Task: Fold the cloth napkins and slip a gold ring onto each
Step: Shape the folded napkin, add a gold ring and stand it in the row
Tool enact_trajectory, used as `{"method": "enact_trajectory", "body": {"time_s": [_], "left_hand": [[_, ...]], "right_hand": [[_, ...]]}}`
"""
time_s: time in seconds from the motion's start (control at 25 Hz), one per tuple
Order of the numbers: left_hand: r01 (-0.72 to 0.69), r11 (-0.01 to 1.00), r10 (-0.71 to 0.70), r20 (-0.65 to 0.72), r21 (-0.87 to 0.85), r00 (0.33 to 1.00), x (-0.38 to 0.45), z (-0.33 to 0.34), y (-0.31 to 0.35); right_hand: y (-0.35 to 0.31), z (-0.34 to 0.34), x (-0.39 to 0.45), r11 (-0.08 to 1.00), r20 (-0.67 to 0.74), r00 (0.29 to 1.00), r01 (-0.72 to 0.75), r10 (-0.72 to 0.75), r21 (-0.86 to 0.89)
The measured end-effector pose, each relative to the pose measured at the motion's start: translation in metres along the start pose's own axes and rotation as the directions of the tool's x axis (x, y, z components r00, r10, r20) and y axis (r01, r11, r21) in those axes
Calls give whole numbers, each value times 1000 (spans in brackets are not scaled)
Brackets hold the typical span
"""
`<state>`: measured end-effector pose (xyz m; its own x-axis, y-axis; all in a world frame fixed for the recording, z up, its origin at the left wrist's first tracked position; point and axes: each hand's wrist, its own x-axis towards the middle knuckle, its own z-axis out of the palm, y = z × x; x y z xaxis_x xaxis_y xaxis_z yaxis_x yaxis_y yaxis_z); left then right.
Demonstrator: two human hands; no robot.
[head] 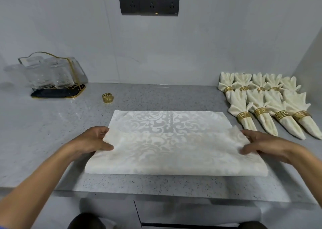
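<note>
A cream damask napkin (171, 141) lies on the grey counter in front of me, its near part folded over towards the back, with the fold along the near edge. My left hand (95, 141) pinches the left corner of the folded flap. My right hand (261, 146) pinches the right corner of the same flap. A loose gold ring (107, 98) stands on the counter beyond the napkin, to the left. Several folded napkins with gold rings (261, 107) lie in two rows at the right.
A rack of glass cups on a black, gold-edged tray (58, 92) stands at the back left. The grey wall carries a dark socket panel (149, 1). The counter's front edge (156, 194) runs just below the napkin.
</note>
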<state>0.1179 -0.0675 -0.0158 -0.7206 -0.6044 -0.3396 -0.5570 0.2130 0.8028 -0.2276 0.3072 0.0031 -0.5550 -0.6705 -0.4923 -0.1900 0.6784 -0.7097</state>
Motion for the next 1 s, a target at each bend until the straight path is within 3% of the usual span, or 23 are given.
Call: {"method": "enact_trajectory", "body": {"time_s": [0.16,0.2,0.32,0.48,0.68,0.84,1.0], "left_hand": [[48,995,-67,237,84,969,-15,-9,-11],[35,997,-50,230,69,972,-16,-8,-12],[-96,995,96,-41,-2,995,-8,-4,-16],[-154,960,218,-280,233,935,11,2,-26],[-120,912,289,-409,391,866,26,7,-30],[-130,914,299,-422,383,856,37,7,-36],[-135,909,324,-464,395,824,43,5,-35]], "right_hand": [[6,8,-18,991,103,995,21,-7,-132],[4,11,-21,991,87,996,41,-30,-128],[0,18,-15,992,-182,975,128,-128,-13],[3,24,4,994,-371,925,107,-87,35],[13,28,24,996,-544,835,84,-80,-18],[18,35,38,972,-662,720,74,-207,-223],[18,37,49,959,-691,685,43,-232,-279]]}}
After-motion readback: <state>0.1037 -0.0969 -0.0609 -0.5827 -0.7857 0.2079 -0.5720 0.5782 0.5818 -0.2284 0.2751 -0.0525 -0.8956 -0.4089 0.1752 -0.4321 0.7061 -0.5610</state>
